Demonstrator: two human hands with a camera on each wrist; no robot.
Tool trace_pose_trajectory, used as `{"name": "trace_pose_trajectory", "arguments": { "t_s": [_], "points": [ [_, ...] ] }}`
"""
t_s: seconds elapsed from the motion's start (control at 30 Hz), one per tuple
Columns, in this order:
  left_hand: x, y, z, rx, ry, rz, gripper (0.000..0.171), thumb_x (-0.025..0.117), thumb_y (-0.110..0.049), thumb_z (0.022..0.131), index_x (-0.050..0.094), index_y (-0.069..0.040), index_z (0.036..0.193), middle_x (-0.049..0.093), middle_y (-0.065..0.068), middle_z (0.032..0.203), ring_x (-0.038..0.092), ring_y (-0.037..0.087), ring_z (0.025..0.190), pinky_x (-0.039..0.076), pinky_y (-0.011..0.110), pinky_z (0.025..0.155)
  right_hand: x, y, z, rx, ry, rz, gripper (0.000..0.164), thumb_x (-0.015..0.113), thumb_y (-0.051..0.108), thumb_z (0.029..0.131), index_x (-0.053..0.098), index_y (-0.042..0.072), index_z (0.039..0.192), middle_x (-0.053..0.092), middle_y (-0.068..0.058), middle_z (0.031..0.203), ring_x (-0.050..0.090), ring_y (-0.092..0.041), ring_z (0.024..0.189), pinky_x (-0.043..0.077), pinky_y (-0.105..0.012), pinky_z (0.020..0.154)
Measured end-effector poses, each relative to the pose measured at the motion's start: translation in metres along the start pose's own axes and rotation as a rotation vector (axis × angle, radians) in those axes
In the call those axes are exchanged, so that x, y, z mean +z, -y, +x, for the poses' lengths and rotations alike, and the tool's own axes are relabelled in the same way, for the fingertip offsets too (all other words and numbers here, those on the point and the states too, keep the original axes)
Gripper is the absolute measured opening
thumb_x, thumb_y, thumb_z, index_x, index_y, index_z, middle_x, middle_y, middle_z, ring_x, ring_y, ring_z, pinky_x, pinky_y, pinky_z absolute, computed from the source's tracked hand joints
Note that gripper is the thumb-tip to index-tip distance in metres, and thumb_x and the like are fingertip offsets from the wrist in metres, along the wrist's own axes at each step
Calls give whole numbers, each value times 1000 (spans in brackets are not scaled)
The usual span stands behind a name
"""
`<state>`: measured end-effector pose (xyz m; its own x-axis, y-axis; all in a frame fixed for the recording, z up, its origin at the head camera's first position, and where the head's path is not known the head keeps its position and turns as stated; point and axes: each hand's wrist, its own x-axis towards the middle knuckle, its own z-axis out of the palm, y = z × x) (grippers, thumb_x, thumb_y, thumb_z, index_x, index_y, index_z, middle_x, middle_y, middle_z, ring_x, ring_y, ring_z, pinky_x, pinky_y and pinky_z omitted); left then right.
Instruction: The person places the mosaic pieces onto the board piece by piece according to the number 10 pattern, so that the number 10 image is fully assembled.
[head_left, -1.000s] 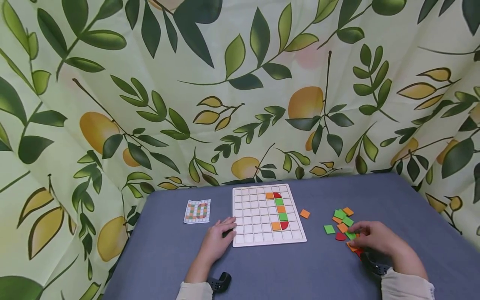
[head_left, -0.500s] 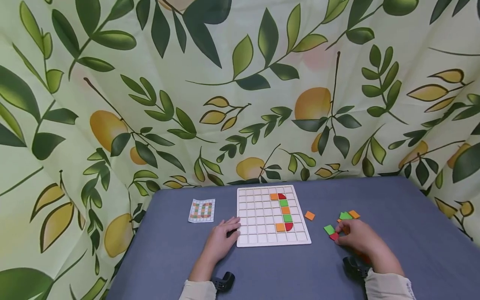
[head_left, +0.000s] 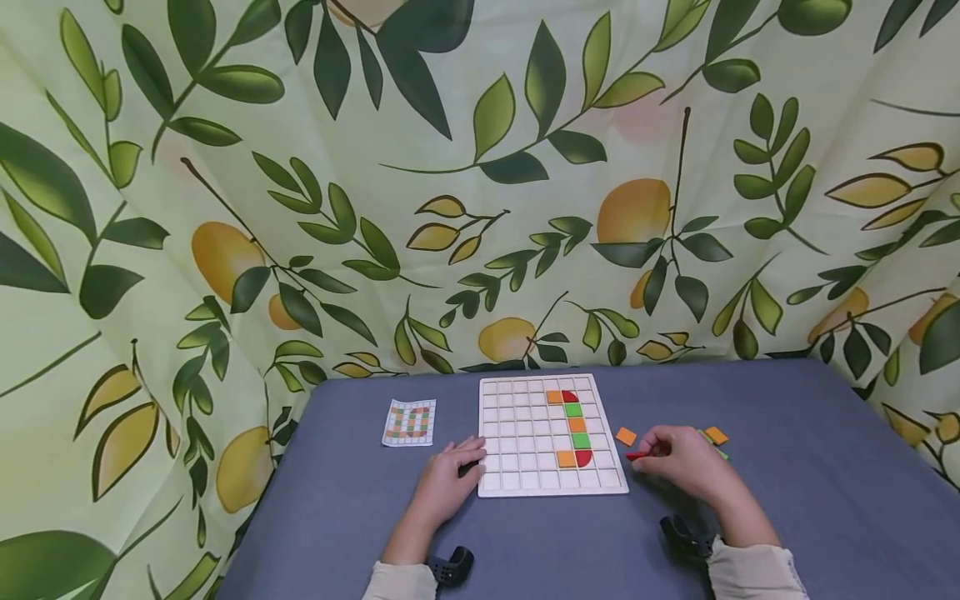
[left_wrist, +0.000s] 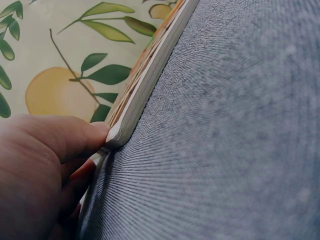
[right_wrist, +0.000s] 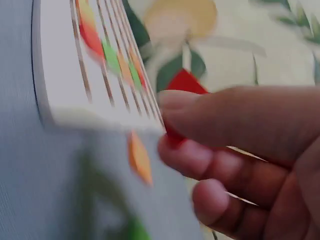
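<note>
My right hand pinches a red tile between thumb and fingers, just off the right edge of the white grid board. In the right wrist view, that tile's lower part is covered by the thumb. On the board, orange, green and red pieces form a column with a short arm at each end; a red quarter-round piece sits at its lower end. My left hand rests at the board's left edge, its fingertips on the rim. The left wrist view shows the thumb touching the board's corner.
A small printed pattern card lies left of the board. One orange tile lies off the board's right side. Behind the right hand, more loose tiles are partly hidden. A leaf-and-fruit patterned cloth hangs behind the table.
My right hand has moved left from the loose tile pile to the board's right side, picking up the red tile. My left hand stays at the board's edge. The head view has shifted slightly.
</note>
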<state>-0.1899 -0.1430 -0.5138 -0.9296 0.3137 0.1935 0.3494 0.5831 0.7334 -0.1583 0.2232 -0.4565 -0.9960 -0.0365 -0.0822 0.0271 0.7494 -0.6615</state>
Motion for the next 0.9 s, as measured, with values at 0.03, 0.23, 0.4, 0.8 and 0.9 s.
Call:
{"name": "trace_pose_trajectory", "arguments": {
  "t_s": [0.03, 0.23, 0.4, 0.8, 0.9],
  "points": [
    [0, 0, 0, 0, 1, 1, 29, 67, -13, 92, 71, -3, 119, 63, 2, 135, 55, 24, 131, 32, 48, 119, 5, 8, 3, -4, -2, 9, 16, 81, 19, 79, 68, 11, 85, 62, 1, 76, 51, -16, 72, 42, -26, 58],
    [2, 1, 0, -1, -4, -3, 29, 67, -13, 92, 70, -3, 120, 63, 1, 134, 55, 24, 131, 32, 48, 118, 43, 45, 21, -83, 13, 29, 11, 76, 11, 83, 77, 11, 94, 68, 3, 82, 55, -13, 76, 48, -27, 65],
    [4, 1, 0, 7, -2, 5, 29, 68, -13, 92, 71, -3, 119, 64, 2, 133, 55, 25, 130, 33, 50, 118, 70, 61, 32, -124, 7, 26, 16, 73, 8, 84, 78, 11, 99, 62, 4, 76, 51, -11, 72, 44, -25, 64],
    [3, 2, 1, 0, -9, -1, 28, 68, -11, 91, 72, -3, 117, 64, 1, 133, 55, 23, 130, 32, 49, 118, 95, 72, 40, -104, -79, 28, 9, 83, 15, 77, 76, 20, 74, 70, 8, 75, 58, -11, 77, 48, -30, 70],
    [2, 2, 1, -8, -4, -1, 28, 68, -12, 91, 72, -3, 117, 64, 1, 133, 55, 23, 131, 32, 49, 118, 98, 71, 42, -125, -114, 16, 11, 84, 15, 76, 76, 21, 71, 68, 8, 75, 56, -14, 84, 47, -31, 74]
  ]
}}
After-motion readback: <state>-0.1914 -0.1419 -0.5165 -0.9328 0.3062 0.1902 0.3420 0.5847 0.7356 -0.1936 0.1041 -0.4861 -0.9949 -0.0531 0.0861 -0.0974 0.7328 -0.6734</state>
